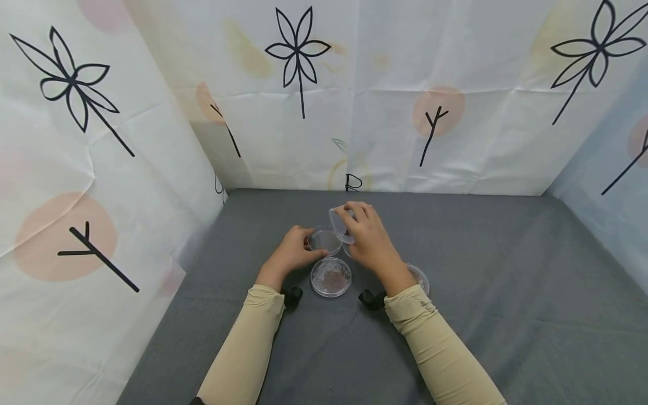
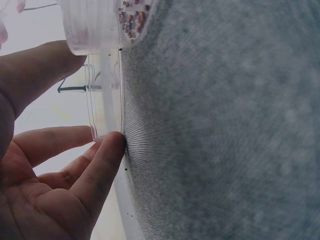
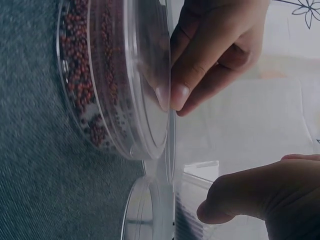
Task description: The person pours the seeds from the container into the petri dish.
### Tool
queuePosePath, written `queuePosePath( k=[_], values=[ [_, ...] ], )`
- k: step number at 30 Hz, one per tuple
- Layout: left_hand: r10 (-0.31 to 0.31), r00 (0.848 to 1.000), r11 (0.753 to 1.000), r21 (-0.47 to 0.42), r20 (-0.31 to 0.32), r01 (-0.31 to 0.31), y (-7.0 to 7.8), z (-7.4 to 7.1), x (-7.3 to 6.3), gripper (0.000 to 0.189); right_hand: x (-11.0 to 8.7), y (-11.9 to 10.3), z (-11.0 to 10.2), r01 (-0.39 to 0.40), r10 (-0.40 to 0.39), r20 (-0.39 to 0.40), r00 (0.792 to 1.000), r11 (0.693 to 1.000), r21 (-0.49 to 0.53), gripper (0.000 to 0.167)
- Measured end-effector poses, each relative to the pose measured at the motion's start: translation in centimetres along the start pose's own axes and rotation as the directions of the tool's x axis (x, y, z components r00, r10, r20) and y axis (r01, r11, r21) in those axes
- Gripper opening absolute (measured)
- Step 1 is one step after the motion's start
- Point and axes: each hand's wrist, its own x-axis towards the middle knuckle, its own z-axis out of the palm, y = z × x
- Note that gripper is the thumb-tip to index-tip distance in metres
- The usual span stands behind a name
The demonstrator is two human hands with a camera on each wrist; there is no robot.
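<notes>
My left hand (image 1: 295,248) grips a clear petri dish (image 1: 324,241) by its sides, thumb at the near rim and fingers round the far side. In the left wrist view, fingertips touch the edge of this clear dish (image 2: 106,100) down at the cloth. My right hand (image 1: 368,236) pinches a clear petri dish lid (image 1: 338,225), tilted steeply just right of that dish. Nearer the body stands a petri dish with reddish-brown seeds (image 1: 331,277); the right wrist view shows the small round seeds (image 3: 77,75) close up.
Under the right forearm, another petri dish (image 1: 419,277) is partly hidden. One more clear dish (image 1: 348,250) shows its edge behind the right hand. A grey cloth (image 1: 481,270) covers the table, and printed white curtains (image 1: 395,135) hang round its back and sides.
</notes>
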Motion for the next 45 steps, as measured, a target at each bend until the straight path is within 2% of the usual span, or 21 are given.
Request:
queuePosePath(
  k=[4,9,15,25,35,45],
  values=[
    [-0.003,1.0,1.0,0.002,-0.002,0.003,0.0,0.0,0.0,0.075,0.1,-0.3,0.2,0.028,-0.028,-0.009,1.0,1.0,-0.002,0.079],
    [-0.013,1.0,1.0,0.011,-0.003,0.013,-0.1,0.1,0.1,0.076,0.1,-0.5,0.2,0.019,-0.019,0.01,1.0,1.0,-0.008,0.078],
    [0.002,1.0,1.0,0.002,-0.004,-0.002,0.0,0.0,0.2,0.074,0.1,-0.7,0.2,0.014,-0.013,0.018,1.0,1.0,-0.021,0.078],
    [0.011,1.0,1.0,0.013,-0.008,-0.011,0.0,0.0,-0.2,0.075,-0.1,-1.0,0.4,0.057,-0.057,0.004,0.998,0.998,-0.041,0.075],
    [0.011,1.0,1.0,0.015,-0.013,-0.011,0.0,0.1,-0.1,0.075,0.0,-1.0,0.6,0.041,-0.039,0.037,0.999,0.998,-0.045,0.079],
    [0.013,1.0,1.0,0.02,-0.012,-0.013,0.0,0.1,0.0,0.074,0.0,-1.0,0.5,0.044,-0.043,0.029,0.999,0.998,-0.034,0.078]
  ],
)
